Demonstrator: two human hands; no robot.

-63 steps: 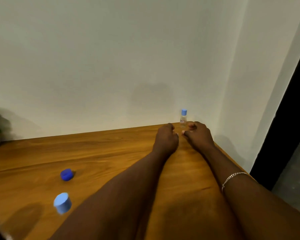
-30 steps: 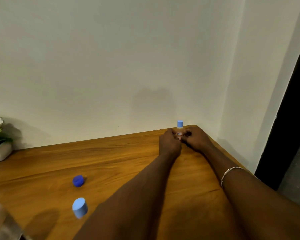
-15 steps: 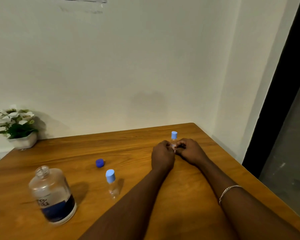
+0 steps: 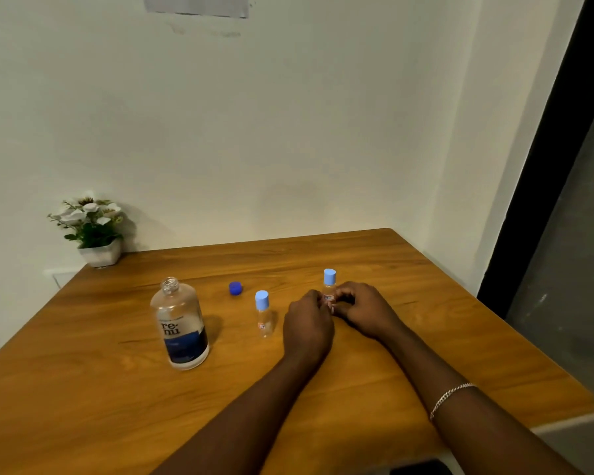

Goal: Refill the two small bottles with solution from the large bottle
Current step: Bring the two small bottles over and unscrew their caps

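Note:
The large clear bottle (image 4: 180, 323) stands uncapped on the wooden table (image 4: 83, 389), dark blue label low on its body. Its dark blue cap (image 4: 235, 288) lies behind it to the right. A small clear bottle (image 4: 263, 313) with a light blue cap stands alone beside my left hand (image 4: 307, 323). The second small bottle (image 4: 329, 286), also light-blue capped, stands upright between both hands. My left hand and my right hand (image 4: 364, 311) curl round its lower body from either side.
A white pot of white flowers (image 4: 93, 228) sits at the far left corner against the wall. The table's right edge (image 4: 528, 337) drops off beside a dark doorway. A bracelet (image 4: 451, 395) is on my right wrist.
Both hands have drawn the small bottle back from the far corner toward the table's middle. The view has pulled back, bringing the large bottle, the other small bottle and the flower pot into sight.

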